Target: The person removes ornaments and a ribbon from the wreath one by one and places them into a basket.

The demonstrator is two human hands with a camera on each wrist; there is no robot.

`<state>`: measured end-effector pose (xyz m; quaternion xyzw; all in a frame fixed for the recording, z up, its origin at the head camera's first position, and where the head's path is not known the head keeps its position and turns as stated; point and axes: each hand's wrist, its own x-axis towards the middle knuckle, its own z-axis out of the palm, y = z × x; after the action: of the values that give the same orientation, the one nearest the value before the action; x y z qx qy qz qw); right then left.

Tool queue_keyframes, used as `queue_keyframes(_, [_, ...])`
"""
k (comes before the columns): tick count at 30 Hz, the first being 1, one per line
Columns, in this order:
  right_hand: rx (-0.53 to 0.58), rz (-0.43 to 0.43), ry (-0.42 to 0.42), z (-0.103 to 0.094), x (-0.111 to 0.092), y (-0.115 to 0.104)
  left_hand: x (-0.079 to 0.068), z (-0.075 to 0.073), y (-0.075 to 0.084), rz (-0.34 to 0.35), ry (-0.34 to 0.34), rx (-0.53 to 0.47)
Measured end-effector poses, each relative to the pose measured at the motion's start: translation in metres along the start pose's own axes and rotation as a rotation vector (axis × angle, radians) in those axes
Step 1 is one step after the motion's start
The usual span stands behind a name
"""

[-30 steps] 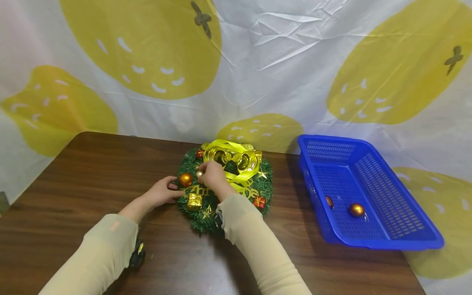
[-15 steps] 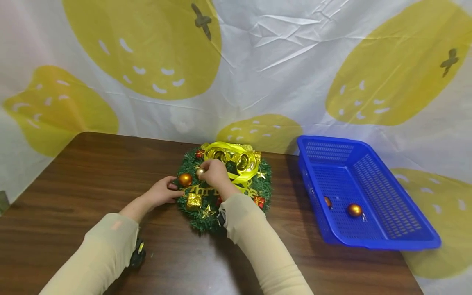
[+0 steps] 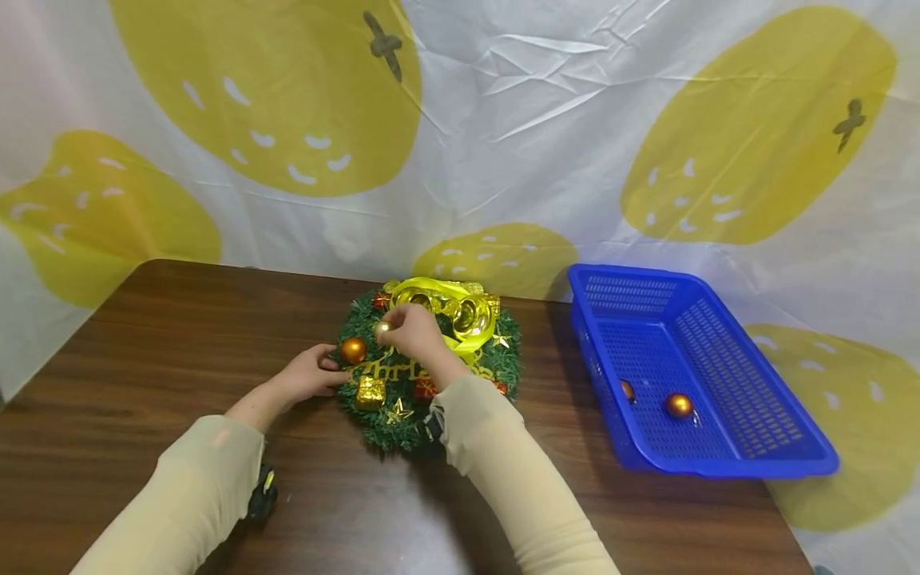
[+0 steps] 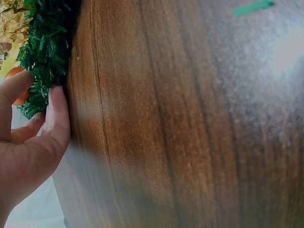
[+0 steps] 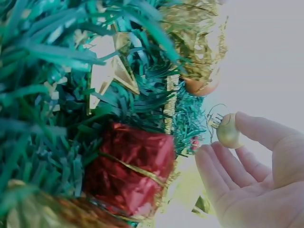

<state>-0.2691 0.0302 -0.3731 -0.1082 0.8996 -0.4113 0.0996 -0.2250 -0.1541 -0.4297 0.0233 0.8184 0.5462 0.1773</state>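
A green Christmas wreath (image 3: 388, 435) lies on the table, dressed with gold and red gift boxes, stars, gold lettering and a yellow ribbon with gold bells (image 3: 470, 317). My left hand (image 3: 307, 375) grips its left edge, close to an orange bauble (image 3: 353, 350); the left wrist view shows fingers on both sides of the greenery (image 4: 50, 45). Over the wreath's upper left, my right hand (image 3: 420, 335) pinches a small pale-gold bauble (image 5: 229, 132) between thumb and fingers. The bauble's metal cap and thin loop (image 5: 214, 119) point toward the wreath in the right wrist view.
A blue plastic basket (image 3: 733, 467) stands to the right, holding an orange-gold bauble (image 3: 679, 405) and another partly hidden by its side wall. Behind the wooden table (image 3: 180, 335) hangs a white cloth (image 3: 287, 231) with yellow fruit prints. A green scrap (image 4: 253, 7) lies on the tabletop.
The head view has turned slightly, moving the whole scene a little left in the frame. The right hand has shifted slightly over the wreath, still pinching the small bauble. The left hand keeps its place.
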Motion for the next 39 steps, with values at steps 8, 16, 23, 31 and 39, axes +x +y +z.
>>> queue_keyframes(8, [0.051,0.012,-0.012,-0.011,-0.005,-0.005,-0.001,0.0,0.001,0.0,-0.01,0.004])
queue_keyframes(16, [0.16,0.003,-0.031,-0.022,-0.007,-0.007,-0.001,-0.002,0.003,-0.012,-0.033,0.017])
queue_keyframes(23, [0.177,-0.025,-0.029,-0.028,-0.008,-0.011,0.001,-0.002,0.002,-0.013,-0.03,0.017])
queue_keyframes(31, [0.144,-0.028,-0.026,-0.038,-0.01,-0.014,0.001,-0.004,0.001,-0.017,-0.04,0.023])
queue_keyframes(39, [0.17,-0.014,-0.005,-0.049,-0.016,-0.017,0.001,-0.003,0.001,-0.012,-0.048,0.03])
